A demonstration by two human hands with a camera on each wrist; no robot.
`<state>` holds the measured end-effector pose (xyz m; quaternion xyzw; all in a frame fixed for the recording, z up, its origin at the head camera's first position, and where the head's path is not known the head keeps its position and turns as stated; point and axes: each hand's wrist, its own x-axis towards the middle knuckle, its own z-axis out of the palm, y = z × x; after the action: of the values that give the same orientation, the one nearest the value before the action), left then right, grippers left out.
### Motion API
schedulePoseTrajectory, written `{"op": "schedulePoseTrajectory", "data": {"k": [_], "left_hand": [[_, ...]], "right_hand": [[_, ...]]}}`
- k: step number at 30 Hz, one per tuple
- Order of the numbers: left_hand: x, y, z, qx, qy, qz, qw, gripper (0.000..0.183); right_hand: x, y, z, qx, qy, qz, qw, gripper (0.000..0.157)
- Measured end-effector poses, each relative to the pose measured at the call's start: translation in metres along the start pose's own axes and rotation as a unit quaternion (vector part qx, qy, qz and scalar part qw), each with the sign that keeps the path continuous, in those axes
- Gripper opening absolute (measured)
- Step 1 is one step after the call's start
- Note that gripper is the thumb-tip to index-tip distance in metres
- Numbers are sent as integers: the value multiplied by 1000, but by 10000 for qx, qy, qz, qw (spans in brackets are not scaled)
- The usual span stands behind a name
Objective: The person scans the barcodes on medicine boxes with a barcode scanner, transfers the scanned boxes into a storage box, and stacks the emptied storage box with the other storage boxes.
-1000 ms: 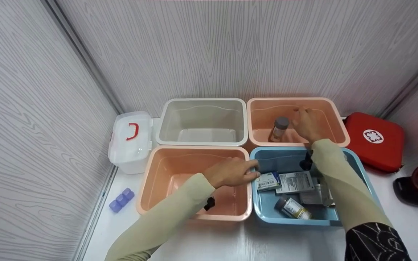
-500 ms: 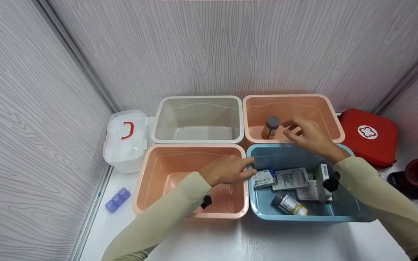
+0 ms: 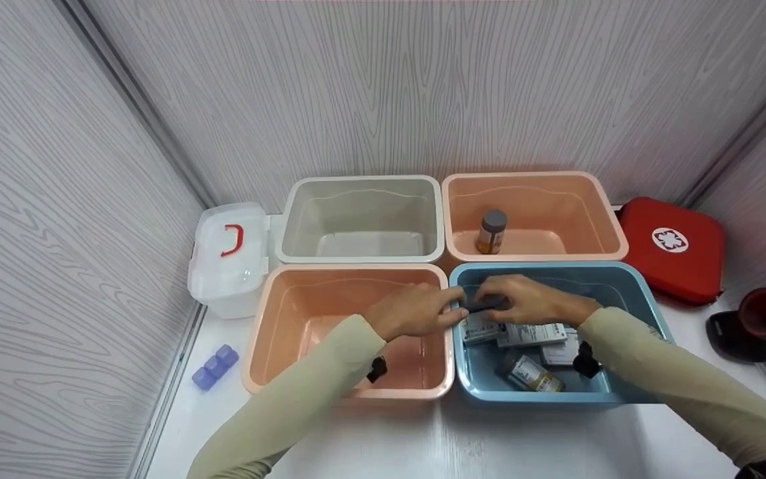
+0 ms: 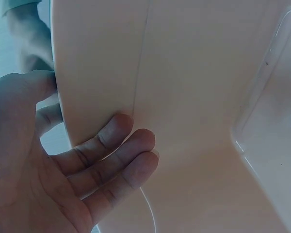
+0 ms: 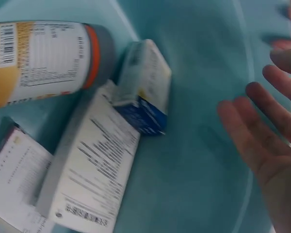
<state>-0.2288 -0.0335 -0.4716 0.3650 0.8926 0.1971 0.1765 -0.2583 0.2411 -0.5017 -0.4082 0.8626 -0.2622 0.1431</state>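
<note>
My left hand (image 3: 409, 311) rests at the right rim of the front peach bin (image 3: 350, 393). In the left wrist view its three outer fingers (image 4: 126, 167) lie along the bin's inner wall, the thumb by the rim. My right hand (image 3: 529, 299) hovers in the blue bin (image 3: 542, 397), fingers loosely bent and holding nothing. Below it lie a blue-and-white medicine box (image 5: 145, 87), partly hidden in the head view, and a white medicine box (image 3: 536, 334). A dark-capped pill bottle (image 3: 534, 374) lies on its side nearby. Another white box (image 3: 559, 352) sits under the right wrist.
Behind stand a grey bin (image 3: 363, 260) and a second peach bin (image 3: 582, 256) with an upright pill bottle (image 3: 491, 233). A lidded clear box (image 3: 229, 259) and a purple pill organizer (image 3: 215, 367) are at left. At right are a red first-aid case (image 3: 682, 266) and a dark device (image 3: 755, 326).
My right hand has come away from the back peach bin, towards me and left, into the blue bin near my left hand. The upright bottle stays behind. My left hand keeps its place.
</note>
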Motion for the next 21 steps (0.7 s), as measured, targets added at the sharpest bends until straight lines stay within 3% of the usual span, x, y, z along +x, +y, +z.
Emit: {"op": "schedulePoseTrajectory", "data": {"k": [5, 9, 12, 15, 19, 21], "left_hand": [[-1, 0, 0, 37, 42, 124, 9999, 31], [-2, 0, -1, 32, 54, 125, 9999, 34], [-3, 0, -2, 0, 51, 92, 9999, 34], [-3, 0, -1, -44, 22, 92, 9999, 34], [-2, 0, -1, -125, -30, 63, 9999, 32], [-2, 0, -1, -137, -54, 25, 9999, 32]], "right_hand": [[6, 8, 19, -337, -834, 5, 9959, 34], [9, 9, 27, -573, -1212, 62, 9910, 42], [8, 8, 31, -988, -1313, 193, 9862, 49], [2, 6, 37, -1872, -1313, 174, 9734, 55], [-3, 8, 44, -3101, -986, -369, 9448, 64], [-4, 10, 44, -3201, -876, -520, 9419, 65]]}}
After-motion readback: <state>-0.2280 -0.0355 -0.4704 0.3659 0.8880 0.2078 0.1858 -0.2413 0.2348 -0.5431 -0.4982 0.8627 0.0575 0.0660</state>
